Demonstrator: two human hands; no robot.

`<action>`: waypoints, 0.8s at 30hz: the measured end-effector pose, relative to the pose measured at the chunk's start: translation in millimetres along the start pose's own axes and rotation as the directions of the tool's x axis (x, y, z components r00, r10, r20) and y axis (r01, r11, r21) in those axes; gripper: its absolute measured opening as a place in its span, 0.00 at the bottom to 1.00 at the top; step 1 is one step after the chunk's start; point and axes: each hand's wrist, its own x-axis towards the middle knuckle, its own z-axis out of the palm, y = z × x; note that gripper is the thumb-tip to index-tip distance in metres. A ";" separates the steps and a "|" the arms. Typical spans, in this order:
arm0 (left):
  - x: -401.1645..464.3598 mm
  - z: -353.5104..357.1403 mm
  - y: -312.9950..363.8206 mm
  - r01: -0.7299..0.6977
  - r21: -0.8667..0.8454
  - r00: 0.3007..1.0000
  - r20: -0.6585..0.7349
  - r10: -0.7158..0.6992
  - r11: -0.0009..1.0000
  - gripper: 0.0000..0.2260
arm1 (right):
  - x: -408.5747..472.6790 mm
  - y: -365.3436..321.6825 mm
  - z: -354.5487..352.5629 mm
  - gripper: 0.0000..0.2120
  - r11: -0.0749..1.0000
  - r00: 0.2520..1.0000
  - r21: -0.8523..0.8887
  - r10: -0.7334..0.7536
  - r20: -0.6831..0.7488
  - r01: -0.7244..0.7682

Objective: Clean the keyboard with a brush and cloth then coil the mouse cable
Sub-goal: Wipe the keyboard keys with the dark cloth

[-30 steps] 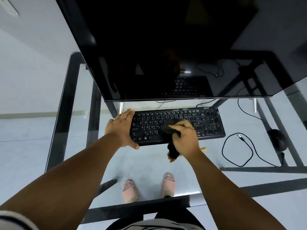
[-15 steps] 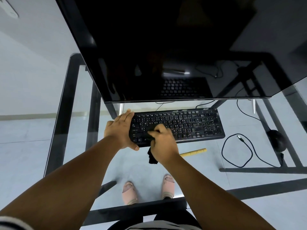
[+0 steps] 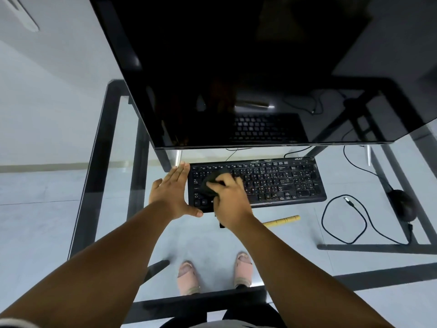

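Keyboard (image 3: 272,183) lies black and flat on the glass table (image 3: 99,147), just below the lower edge of a large dark monitor (image 3: 236,67). At its left end the left hand (image 3: 172,192) rests with fingers straight and together, palm against the keyboard's side and thumb along its near edge; this grip is open and carries nothing. Just right of it, the right hand (image 3: 230,197) curls its fingers round a dark cloth (image 3: 211,182), bunched and pressed onto the keys on the left part of the keyboard; a small end of the cloth hangs out below the wrist. Near and to the right of that grip, a yellowish brush handle (image 3: 282,220) lies on the glass, partly hidden by the right forearm. Further right, well apart from both hands, the mouse cable (image 3: 343,218) lies in a loose loop with its plug end free, running to the black mouse (image 3: 403,204) near the table's right frame. Through the glass, below the hands, the person's feet in pale sandals (image 3: 189,276) stand on the floor.
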 end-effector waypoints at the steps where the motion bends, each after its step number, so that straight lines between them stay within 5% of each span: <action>1: -0.3 0.5 -0.6 -0.001 0.006 1.000 0.003 0.001 1.000 0.63 | 0.6 -0.3 0.2 0.22 0.999 0.999 -0.037 -0.030 0.017 0.031; 8: 1.8 1.3 -2.1 -0.001 0.027 0.999 0.033 0.000 1.000 0.62 | -7.6 28.2 -7.8 0.20 0.959 0.944 0.029 0.282 -0.174 -0.281; 15: 3.5 3.0 -3.0 0.005 0.024 0.999 0.033 -0.006 1.000 0.63 | -0.5 0.4 0.7 0.21 0.998 0.998 -0.035 0.048 -0.032 -0.049; 21: 5.2 4.6 -3.5 0.007 0.032 1.000 0.029 -0.008 0.999 0.63 | -2.7 14.0 -3.0 0.20 0.983 0.971 0.003 0.184 -0.151 -0.186; 24: 5.5 5.3 -4.7 0.004 0.028 1.000 0.028 -0.005 1.000 0.63 | 2.1 -0.4 2.5 0.21 0.998 0.996 0.008 0.060 -0.068 -0.060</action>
